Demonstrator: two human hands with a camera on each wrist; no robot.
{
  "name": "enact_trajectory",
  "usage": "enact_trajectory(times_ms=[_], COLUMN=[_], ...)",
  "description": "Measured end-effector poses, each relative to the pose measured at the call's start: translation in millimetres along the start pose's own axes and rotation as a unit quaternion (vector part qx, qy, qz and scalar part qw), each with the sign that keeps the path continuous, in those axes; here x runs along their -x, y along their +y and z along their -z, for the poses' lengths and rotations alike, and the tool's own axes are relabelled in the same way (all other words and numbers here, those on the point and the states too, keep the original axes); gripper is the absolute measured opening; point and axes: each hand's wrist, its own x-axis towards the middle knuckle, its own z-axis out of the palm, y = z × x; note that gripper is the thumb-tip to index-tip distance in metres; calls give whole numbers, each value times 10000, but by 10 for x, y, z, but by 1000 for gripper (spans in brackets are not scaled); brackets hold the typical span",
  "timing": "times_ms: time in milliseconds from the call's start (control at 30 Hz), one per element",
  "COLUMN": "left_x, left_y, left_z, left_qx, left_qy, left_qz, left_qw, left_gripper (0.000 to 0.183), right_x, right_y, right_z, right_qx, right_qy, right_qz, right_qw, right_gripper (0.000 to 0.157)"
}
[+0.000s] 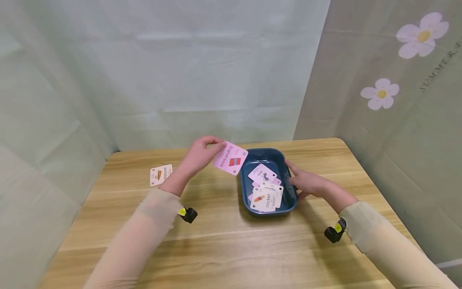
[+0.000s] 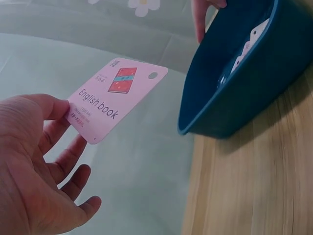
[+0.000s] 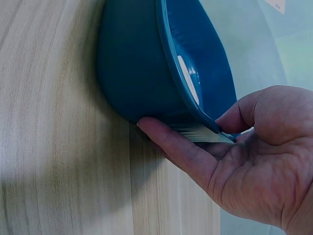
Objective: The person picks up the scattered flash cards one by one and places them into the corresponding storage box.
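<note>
My left hand [image 1: 203, 155] pinches a pink flash card [image 1: 231, 158] by one corner, between thumb and fingers. The card reads "English book" and carries a picture of a red book; it is held up just left of a dark blue plastic basin [image 1: 273, 214]. In the left wrist view the other fingers of that hand spread loosely below the card. My right hand [image 1: 311, 184] grips the basin's right side, thumb at the rim and fingers against the outer wall [image 3: 132, 63]. Inside the basin lie several flash cards, a white "rocket" card [image 1: 262, 199] on top.
A "lifeboat" card [image 1: 161, 174] lies on the wooden table [image 1: 223, 249] at the left, partly behind my left forearm. Pale curtains [image 1: 209, 72] hang behind the table's far edge, and a flower-printed one stands on the right.
</note>
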Motion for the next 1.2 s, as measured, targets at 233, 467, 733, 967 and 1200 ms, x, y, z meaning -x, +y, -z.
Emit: enact_trajectory(times_ms=[233, 467, 733, 967, 1200], left_x=[-65, -120, -187, -233, -262], left_y=[101, 136, 180, 227, 228], left_z=[-193, -354, -575, -752, -922], left_qx=[-100, -171, -439, -861, -1633], left_qy=[-103, -162, -313, -351, -382], left_qz=[-49, -223, -318, -405, -541], left_qw=[9999, 9995, 9980, 9948, 9843], left_gripper=[29, 28, 29, 31, 29], right_x=[6, 10, 13, 3, 0], right_y=[-16, -7, -4, -18, -26], right_z=[-4, -6, -6, -16, -9], right_qx=[15, -49, -82, -121, -165], right_qy=[-25, -28, -39, -99, -88], right_qz=[7, -12, 0, 91, 94], right_qw=[10000, 10000, 10000, 9998, 9998], right_gripper=[79, 78, 79, 79, 80])
